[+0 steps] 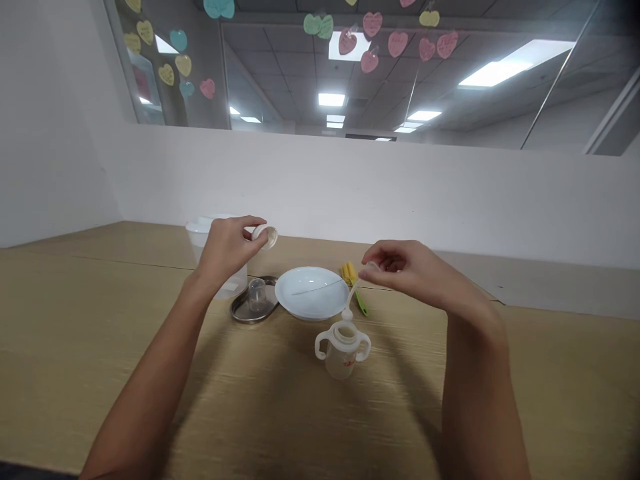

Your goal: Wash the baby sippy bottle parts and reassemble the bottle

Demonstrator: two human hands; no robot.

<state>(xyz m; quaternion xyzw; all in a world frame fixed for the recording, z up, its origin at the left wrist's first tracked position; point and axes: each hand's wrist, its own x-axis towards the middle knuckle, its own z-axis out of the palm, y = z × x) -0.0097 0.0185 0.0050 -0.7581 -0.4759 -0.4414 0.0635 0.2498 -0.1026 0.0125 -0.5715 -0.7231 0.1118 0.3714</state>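
Observation:
Between thumb and fingers, my left hand (235, 241) holds a white bottle collar ring (265, 236) above the table, tilted with its opening toward the right. My right hand (407, 270) pinches the top of a pale straw (351, 299) with a rounded weight at its lower end. That weight hangs just above the mouth of a baby bottle (342, 360), which stands upright, open, with a white handle on each side. Whether the weight touches the bottle's rim I cannot tell.
Behind the bottle sits a white bowl (311, 310) with a thin rod across it. A metal tray (245, 312) carries a small clear cup (257, 293). A clear plastic tub (233, 287) stands behind my left hand. A yellow brush with a green handle (361, 303) lies right of the bowl.

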